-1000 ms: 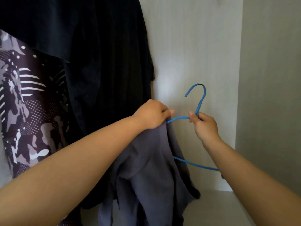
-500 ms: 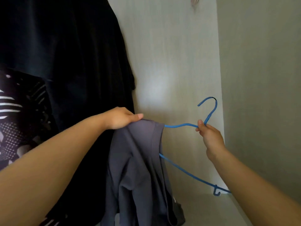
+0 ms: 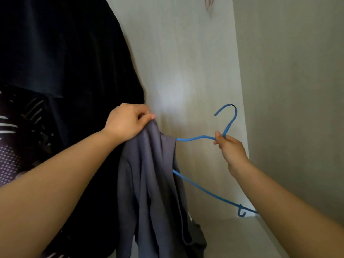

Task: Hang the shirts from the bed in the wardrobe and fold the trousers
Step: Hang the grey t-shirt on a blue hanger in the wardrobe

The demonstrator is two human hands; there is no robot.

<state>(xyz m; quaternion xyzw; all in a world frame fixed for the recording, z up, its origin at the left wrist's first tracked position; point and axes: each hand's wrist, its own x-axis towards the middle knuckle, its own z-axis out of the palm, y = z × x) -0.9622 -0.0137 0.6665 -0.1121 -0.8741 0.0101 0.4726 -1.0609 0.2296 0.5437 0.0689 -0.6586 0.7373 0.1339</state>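
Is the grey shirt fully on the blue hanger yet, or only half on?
Half on. The grey shirt covers one end of the blue hanger; the rest is bare, pinched by the right hand.

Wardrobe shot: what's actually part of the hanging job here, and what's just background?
In play: grey shirt, gripped by the left hand; blue hanger, pinched at its neck by the right hand.
Background: black garment and patterned garment, both hanging at left; wardrobe wall.
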